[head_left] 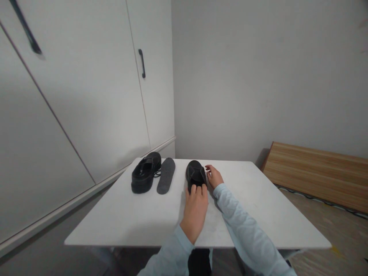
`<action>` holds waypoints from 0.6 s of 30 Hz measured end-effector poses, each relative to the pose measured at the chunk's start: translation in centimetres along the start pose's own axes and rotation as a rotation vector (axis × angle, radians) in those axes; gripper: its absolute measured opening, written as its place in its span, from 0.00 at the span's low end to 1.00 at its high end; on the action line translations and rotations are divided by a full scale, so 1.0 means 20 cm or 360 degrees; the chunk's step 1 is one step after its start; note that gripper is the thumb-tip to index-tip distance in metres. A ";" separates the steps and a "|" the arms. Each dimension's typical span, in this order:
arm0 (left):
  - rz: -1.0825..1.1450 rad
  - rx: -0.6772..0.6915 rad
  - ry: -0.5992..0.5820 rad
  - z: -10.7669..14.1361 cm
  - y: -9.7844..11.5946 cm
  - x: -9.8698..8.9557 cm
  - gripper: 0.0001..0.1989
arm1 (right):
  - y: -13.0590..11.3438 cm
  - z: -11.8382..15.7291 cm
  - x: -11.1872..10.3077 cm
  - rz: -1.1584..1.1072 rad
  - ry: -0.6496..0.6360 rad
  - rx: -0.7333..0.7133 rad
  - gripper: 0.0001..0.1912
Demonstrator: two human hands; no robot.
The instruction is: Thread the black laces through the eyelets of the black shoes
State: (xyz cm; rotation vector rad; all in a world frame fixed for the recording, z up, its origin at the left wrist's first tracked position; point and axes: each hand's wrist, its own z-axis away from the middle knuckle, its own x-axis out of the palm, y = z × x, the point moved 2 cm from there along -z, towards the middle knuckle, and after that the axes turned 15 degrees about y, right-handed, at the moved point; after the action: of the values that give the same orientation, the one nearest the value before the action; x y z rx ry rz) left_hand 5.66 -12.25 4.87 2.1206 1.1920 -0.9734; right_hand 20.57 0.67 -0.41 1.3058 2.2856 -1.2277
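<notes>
A black shoe [194, 168] sits on the white table with its toe pointing away from me. My left hand [196, 207] grips its heel end, fingers bent over the rim into the opening and thumb along the left side. What the fingertips touch inside is hidden. Just right of the shoe, my right hand [214, 177] is open with fingers slightly curled and apart, close to the shoe's upper; I cannot tell if they touch it. A second black shoe [146, 173] stands at the left, with a grey insole [166, 176] lying flat beside it. Dark laces [158, 173] show between these two.
The white table [138, 222] reaches close to the cabinet [86, 96] with dark handles on the left. A grey wall [258, 76] rises behind. Wood-patterned boards [313, 172] lean near the wall at the right, beyond the table edge.
</notes>
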 end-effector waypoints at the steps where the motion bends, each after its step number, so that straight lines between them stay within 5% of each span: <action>1: 0.0014 -0.0004 -0.0034 0.00 0.00 0.00 0.19 | 0.00 0.00 0.00 0.0039 -0.0027 -0.0009 0.17; 12: -0.0017 0.0144 -0.0250 -0.04 -0.04 -0.06 0.22 | 0.00 0.01 0.00 0.0232 -0.0231 0.0047 0.16; 18: 0.0019 0.0179 -0.0144 0.02 -0.03 -0.06 0.21 | 0.00 0.01 0.00 0.0251 -0.0222 0.0064 0.16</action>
State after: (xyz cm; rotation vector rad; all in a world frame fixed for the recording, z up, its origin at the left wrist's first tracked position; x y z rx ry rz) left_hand 4.49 -12.83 5.57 2.1425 1.1027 -1.1430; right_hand 20.61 0.45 -0.50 1.3401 2.0313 -1.2739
